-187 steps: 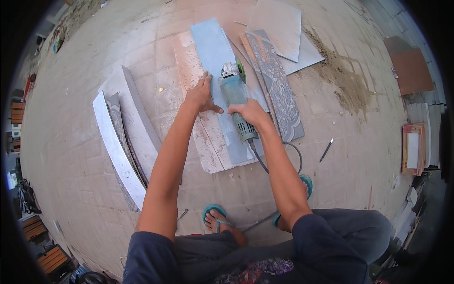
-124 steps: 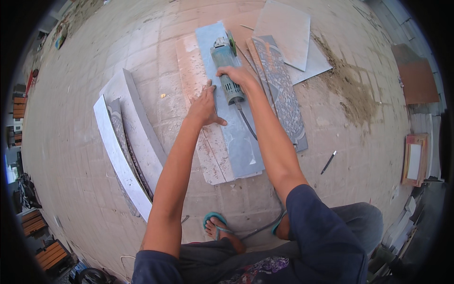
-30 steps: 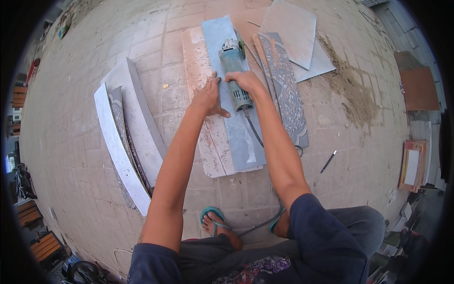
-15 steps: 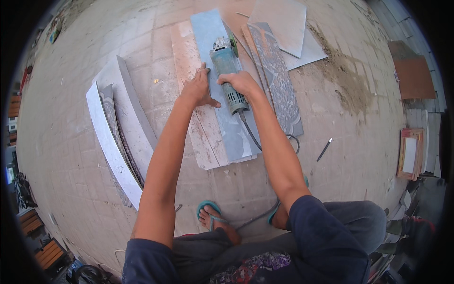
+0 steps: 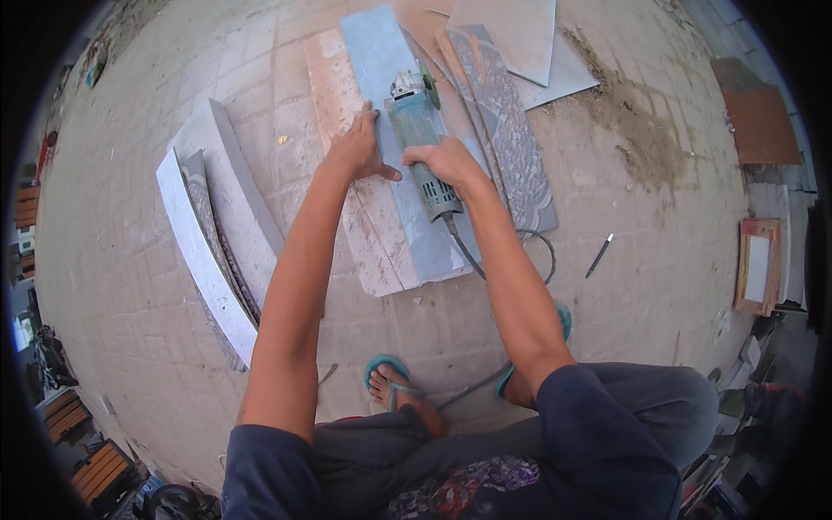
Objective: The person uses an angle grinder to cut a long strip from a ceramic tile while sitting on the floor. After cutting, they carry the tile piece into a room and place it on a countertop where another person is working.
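My right hand [image 5: 445, 163] is wrapped round the green-grey body of an angle grinder [image 5: 416, 126]. The grinder's metal head and green-edged disc [image 5: 430, 85] point to the far side, at the right edge of a blue-grey tile strip [image 5: 371, 43]. From its near end a black cord [image 5: 469, 254] loops to the right. My left hand [image 5: 354, 149] lies with fingers spread on the strip's left edge, holding nothing. Beneath the strip is a pale, dusty board [image 5: 371, 243].
Pebble-patterned tile pieces [image 5: 520, 147] lie to the right, with large pale tiles [image 5: 559, 80] beyond. Bent-looking panels and strips [image 5: 227, 173] rest at the left. A black pen [image 5: 599, 256] is on the paved floor [image 5: 624, 329], and brown dust [image 5: 646, 143] is scattered at the far right.
The grinder's rear end has shifted slightly nearer and to the right with my right hand. My left hand stays at the strip's edge. The whole view has tilted a little.
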`<state>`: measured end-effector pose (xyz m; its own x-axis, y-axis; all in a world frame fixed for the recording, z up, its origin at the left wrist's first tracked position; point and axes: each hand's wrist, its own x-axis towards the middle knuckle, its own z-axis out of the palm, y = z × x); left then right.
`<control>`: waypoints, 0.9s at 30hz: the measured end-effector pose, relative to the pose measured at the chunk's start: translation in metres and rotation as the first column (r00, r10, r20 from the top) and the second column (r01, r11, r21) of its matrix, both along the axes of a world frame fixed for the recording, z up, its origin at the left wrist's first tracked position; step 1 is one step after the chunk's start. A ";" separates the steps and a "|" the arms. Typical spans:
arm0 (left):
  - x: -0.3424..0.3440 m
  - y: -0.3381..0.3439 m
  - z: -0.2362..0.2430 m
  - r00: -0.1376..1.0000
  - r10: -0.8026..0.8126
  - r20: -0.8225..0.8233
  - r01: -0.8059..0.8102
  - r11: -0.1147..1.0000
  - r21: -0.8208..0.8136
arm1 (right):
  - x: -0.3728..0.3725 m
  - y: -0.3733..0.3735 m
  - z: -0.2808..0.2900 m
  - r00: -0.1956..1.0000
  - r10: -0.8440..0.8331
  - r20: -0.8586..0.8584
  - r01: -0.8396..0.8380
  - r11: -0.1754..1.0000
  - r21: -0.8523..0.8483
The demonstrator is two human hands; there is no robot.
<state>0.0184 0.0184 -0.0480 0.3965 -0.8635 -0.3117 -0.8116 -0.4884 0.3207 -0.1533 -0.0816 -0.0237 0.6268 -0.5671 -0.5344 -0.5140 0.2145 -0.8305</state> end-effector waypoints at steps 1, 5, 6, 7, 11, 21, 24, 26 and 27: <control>0.000 -0.001 0.001 1.000 -0.011 0.001 0.011 1.000 0.014 | -0.003 0.001 0.000 1.000 0.002 -0.001 -0.002 1.000 0.010; -0.001 -0.001 0.002 1.000 -0.007 0.019 0.006 1.000 0.018 | -0.012 0.008 0.006 1.000 0.007 -0.010 -0.007 0.999 0.032; -0.001 0.000 0.001 1.000 0.001 0.020 -0.002 1.000 0.011 | -0.015 0.010 0.009 1.000 0.009 -0.013 -0.008 0.999 0.034; 0.002 0.001 -0.002 1.000 0.010 0.023 -0.010 1.000 0.003 | -0.016 0.013 0.011 1.000 0.006 -0.024 -0.006 1.000 0.021; 0.004 -0.001 -0.008 1.000 -0.010 0.028 0.010 1.000 -0.024 | -0.024 0.019 0.007 1.000 0.016 -0.024 -0.016 1.000 0.003; 0.007 0.000 -0.006 1.000 -0.017 0.019 0.017 1.000 0.019 | -0.044 0.036 0.018 1.000 0.023 -0.015 -0.023 1.000 0.003; 0.005 0.001 -0.004 1.000 -0.007 0.000 0.007 1.000 0.029 | -0.050 0.041 0.019 0.999 0.019 -0.041 -0.018 1.000 0.015; 0.002 -0.001 -0.002 1.000 -0.008 -0.008 0.008 0.999 0.038 | -0.055 0.043 0.013 0.998 0.001 -0.068 0.002 1.000 0.031; 0.001 -0.002 -0.001 1.000 -0.012 -0.007 0.012 0.999 0.040 | -0.058 0.044 0.011 0.997 -0.008 -0.081 0.011 0.999 0.039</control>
